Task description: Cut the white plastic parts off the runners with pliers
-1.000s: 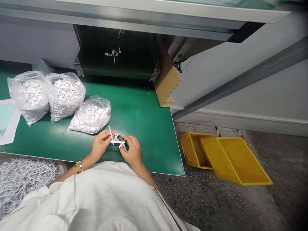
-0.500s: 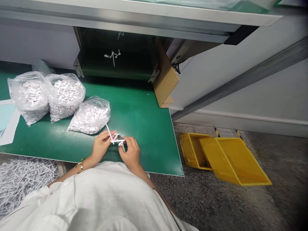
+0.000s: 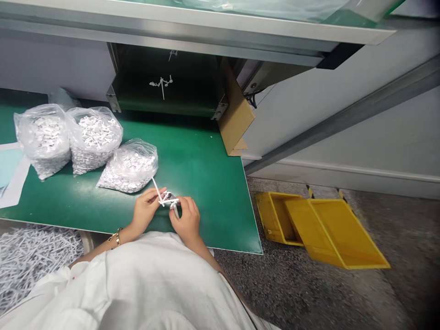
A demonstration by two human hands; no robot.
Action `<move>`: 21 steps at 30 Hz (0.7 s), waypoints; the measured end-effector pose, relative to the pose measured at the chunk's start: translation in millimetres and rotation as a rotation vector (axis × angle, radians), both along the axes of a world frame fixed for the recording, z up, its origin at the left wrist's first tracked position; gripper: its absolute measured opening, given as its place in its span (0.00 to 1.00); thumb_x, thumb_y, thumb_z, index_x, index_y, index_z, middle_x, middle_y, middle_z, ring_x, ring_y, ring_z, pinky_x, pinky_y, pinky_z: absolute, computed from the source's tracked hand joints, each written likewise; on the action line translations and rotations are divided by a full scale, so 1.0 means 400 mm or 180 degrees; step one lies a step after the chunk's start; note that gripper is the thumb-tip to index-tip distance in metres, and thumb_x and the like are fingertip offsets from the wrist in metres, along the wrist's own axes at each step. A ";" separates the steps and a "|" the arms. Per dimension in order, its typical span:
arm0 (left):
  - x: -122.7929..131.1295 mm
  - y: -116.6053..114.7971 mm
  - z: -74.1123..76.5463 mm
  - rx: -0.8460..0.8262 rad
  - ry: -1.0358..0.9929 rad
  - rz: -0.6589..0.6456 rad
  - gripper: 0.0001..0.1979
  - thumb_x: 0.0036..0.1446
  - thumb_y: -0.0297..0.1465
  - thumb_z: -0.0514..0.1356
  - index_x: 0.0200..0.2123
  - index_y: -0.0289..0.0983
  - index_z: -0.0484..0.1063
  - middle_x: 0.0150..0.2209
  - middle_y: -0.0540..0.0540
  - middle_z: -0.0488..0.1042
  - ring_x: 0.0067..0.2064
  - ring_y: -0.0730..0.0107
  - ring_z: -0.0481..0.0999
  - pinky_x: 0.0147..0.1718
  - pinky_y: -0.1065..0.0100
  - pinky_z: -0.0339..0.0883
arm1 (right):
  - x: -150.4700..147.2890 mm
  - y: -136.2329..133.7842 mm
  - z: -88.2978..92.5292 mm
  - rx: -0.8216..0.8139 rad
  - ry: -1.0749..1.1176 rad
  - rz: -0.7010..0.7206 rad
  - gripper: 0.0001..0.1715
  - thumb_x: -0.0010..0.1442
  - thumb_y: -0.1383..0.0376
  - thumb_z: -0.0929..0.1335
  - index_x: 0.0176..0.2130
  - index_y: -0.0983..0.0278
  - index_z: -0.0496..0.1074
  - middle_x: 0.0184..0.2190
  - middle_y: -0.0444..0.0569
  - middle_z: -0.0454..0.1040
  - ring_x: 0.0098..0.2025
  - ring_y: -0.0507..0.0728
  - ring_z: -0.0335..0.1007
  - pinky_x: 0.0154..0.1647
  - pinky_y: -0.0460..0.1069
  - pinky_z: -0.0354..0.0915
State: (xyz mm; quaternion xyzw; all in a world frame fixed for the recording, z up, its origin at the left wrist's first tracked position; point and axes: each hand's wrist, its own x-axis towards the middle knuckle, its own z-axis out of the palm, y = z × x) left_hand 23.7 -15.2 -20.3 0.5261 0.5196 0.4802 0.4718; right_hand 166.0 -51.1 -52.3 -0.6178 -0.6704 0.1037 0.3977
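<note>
A white moulded plastic runner with thin branching stems (image 3: 167,198) is held between my two hands, just above the green mat. My left hand (image 3: 146,210) pinches its long stem with the fingers, and a gold bracelet sits at that wrist. My right hand (image 3: 185,219) grips the other side, near a dark spot on the piece that I cannot make out. Three clear plastic bags of small white moulded parts (image 3: 43,140) (image 3: 93,136) (image 3: 130,167) lie on the green mat (image 3: 206,192), up and left of my hands.
A dark belt unit (image 3: 165,91) with white runners on it stands behind the mat, beside a cardboard sheet (image 3: 236,110). Two yellow crates (image 3: 330,233) lie on the floor to the right. White runners (image 3: 34,261) are heaped on the floor at left.
My right hand has shifted slightly left and the runner has turned a little between my fingers. The whole view has dropped slightly. The bags and crates have not moved.
</note>
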 end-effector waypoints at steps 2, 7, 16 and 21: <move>0.000 0.001 0.002 0.0064 0.0036 0.0003 0.11 0.52 0.35 0.64 0.39 0.39 0.80 0.37 0.46 0.77 0.37 0.69 0.75 0.36 0.70 0.71 | 0.000 0.001 -0.001 0.0018 -0.0009 0.0008 0.13 0.55 0.67 0.63 0.42 0.62 0.69 0.35 0.49 0.70 0.38 0.58 0.65 0.41 0.53 0.63; 0.002 0.002 0.001 0.0112 0.0117 0.0020 0.11 0.52 0.35 0.64 0.38 0.39 0.80 0.36 0.46 0.77 0.37 0.68 0.75 0.36 0.70 0.71 | -0.001 0.001 -0.004 -0.0010 0.0120 -0.0001 0.12 0.56 0.67 0.63 0.42 0.62 0.69 0.34 0.48 0.70 0.38 0.57 0.65 0.41 0.52 0.63; 0.005 -0.001 -0.011 0.0017 0.0076 0.0013 0.12 0.52 0.35 0.63 0.39 0.38 0.80 0.37 0.45 0.77 0.38 0.68 0.75 0.37 0.70 0.70 | -0.003 0.003 -0.002 -0.0248 0.0379 0.0121 0.09 0.57 0.66 0.64 0.40 0.62 0.69 0.33 0.47 0.68 0.36 0.55 0.65 0.38 0.50 0.63; 0.003 -0.004 -0.015 0.0006 0.0067 -0.0010 0.12 0.53 0.36 0.63 0.39 0.38 0.80 0.38 0.45 0.76 0.38 0.67 0.75 0.39 0.69 0.70 | 0.001 0.005 0.001 -0.0196 0.0208 0.0128 0.11 0.56 0.66 0.64 0.41 0.62 0.70 0.34 0.47 0.69 0.37 0.56 0.65 0.40 0.50 0.63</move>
